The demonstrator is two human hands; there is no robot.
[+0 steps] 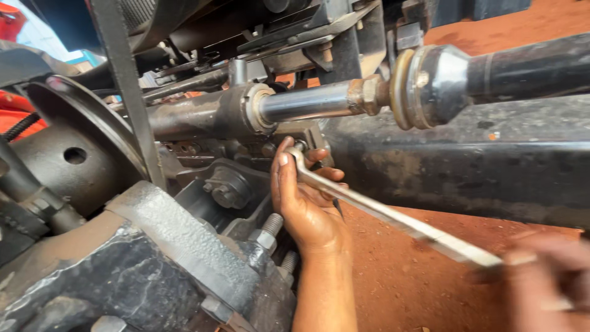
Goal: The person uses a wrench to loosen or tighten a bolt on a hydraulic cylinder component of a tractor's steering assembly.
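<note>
Head view, under a vehicle chassis. Left hand (305, 206) is raised, palm up, fingers (284, 169) curled loosely around the ring end of a long flat steel wrench (381, 212), steadying it against a fastener on the dark bracket just below the hydraulic cylinder (209, 114); the fastener itself is hidden by the wrench head and fingertips. The wrench runs diagonally down to the right, and its far end sits in the right hand (544, 273), which is blurred at the lower right corner; the hand looks closed round the handle, though the finger detail cannot be made out. A chrome piston rod (304, 101) sticks out of the cylinder into a nut and a boot-covered joint (424, 86). A heavy dark axle beam (467, 166) spans the right side behind the wrench. A wheel hub (67, 157) sits at left, a rough cast housing with studs (184, 246) at lower left. Red dirt ground (399, 276) lies below.
</note>
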